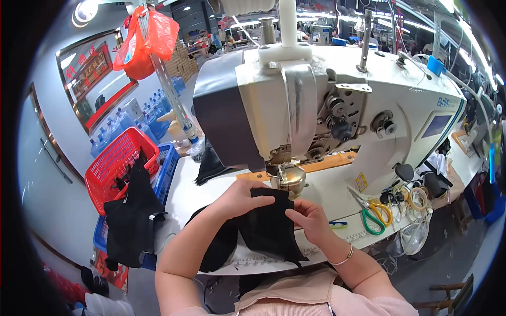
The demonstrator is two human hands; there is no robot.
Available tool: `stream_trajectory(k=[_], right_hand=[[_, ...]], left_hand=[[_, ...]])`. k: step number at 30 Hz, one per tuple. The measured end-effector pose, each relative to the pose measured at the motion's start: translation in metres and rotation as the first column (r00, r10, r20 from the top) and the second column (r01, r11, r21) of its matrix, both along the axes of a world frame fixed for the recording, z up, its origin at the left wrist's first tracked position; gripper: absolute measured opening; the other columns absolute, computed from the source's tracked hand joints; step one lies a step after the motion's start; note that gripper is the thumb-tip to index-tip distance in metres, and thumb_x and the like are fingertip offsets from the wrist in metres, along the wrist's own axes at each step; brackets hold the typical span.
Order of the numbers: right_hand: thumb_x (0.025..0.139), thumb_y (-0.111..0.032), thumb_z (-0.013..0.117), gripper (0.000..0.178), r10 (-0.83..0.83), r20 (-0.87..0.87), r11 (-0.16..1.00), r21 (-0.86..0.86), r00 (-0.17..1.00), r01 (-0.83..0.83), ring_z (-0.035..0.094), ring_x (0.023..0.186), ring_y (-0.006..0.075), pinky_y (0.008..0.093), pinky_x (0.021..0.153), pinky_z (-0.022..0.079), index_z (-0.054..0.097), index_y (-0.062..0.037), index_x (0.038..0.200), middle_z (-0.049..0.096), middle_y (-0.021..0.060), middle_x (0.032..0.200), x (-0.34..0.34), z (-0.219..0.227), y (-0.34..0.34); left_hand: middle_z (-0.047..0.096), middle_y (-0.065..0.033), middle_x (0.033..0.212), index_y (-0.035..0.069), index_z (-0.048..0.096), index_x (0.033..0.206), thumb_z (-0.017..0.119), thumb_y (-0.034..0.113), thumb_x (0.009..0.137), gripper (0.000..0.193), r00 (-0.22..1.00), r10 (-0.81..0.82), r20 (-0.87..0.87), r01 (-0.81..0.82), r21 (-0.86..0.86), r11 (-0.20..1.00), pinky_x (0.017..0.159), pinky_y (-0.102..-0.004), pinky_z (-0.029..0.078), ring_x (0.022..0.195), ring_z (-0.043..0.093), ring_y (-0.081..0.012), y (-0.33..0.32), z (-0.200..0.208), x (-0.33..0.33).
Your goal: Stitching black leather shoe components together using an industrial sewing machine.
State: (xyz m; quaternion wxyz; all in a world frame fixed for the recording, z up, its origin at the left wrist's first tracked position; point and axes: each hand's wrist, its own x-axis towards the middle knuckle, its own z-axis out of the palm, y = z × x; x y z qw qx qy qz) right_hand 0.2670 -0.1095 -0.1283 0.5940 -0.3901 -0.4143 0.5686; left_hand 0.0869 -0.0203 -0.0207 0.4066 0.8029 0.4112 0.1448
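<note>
Black flat fabric (266,226) is lying on the white surface (182,187) beside the white sewing machine (329,113), the right hand's (311,218) fingers pinching its edge, the left hand (237,201) resting over it, grip unclear, work seemingly standing midway, finished seams not showing.

Your bare forearms (192,245) angle inward
Your bare left hand (243,201) points its thumb rightward; your bare right hand (312,220) curls, thumb near index finger.
</note>
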Motion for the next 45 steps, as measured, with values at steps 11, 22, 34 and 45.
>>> stream_trajectory(k=[11,22,34,45], right_hand=[[0.089,-0.013,0.061,0.02,0.017,-0.295,0.996,-0.078,0.955,-0.042,0.059,0.07,0.0073,0.0182,0.056,0.045,0.062,0.0015,0.102,0.064,0.0035,0.086,0.001,0.039,0.011],[0.088,-0.011,0.062,0.021,-0.07,-0.225,0.989,-0.143,0.972,0.038,0.061,0.073,0.0095,0.0208,0.066,0.049,0.062,0.0058,0.101,0.065,0.007,0.088,-0.001,0.045,0.011],[0.088,-0.017,0.061,0.019,-0.105,-0.209,0.988,-0.133,0.972,0.078,0.048,0.05,0.0003,0.0138,0.043,0.034,0.063,0.0003,0.096,0.061,-0.0016,0.071,-0.01,0.047,0.008],[0.087,-0.011,0.062,0.021,-0.07,-0.162,0.993,-0.105,0.984,0.054,0.057,0.054,0.0051,0.0158,0.044,0.043,0.06,0.0028,0.102,0.064,0.0041,0.079,0.001,0.026,0.013]], left_hand=[[0.064,-0.0106,0.105,0.0,0.063,0.109,0.071,0.016,0.075,0.038,0.949,0.17,0.265,-0.073,-0.339,0.938,0.083,-0.0287,0.046,0.093,0.059,-0.0186,0.029,-0.008,0.011],[0.064,-0.0098,0.104,0.001,0.064,0.107,0.072,0.018,0.077,0.036,0.95,0.144,0.278,-0.09,-0.197,0.976,0.087,-0.0293,0.043,0.097,0.057,-0.0183,0.028,-0.017,0.005],[0.063,-0.0103,0.107,0.002,0.061,0.112,0.072,0.016,0.076,0.04,0.962,0.073,0.264,-0.042,-0.121,0.992,0.09,-0.0302,0.043,0.101,0.057,-0.0185,0.026,-0.01,0.004],[0.063,-0.0088,0.105,0.004,0.062,0.109,0.073,0.015,0.075,0.037,0.965,0.061,0.255,-0.042,-0.079,0.996,0.089,-0.0306,0.043,0.101,0.057,-0.0187,0.026,-0.001,0.005]])
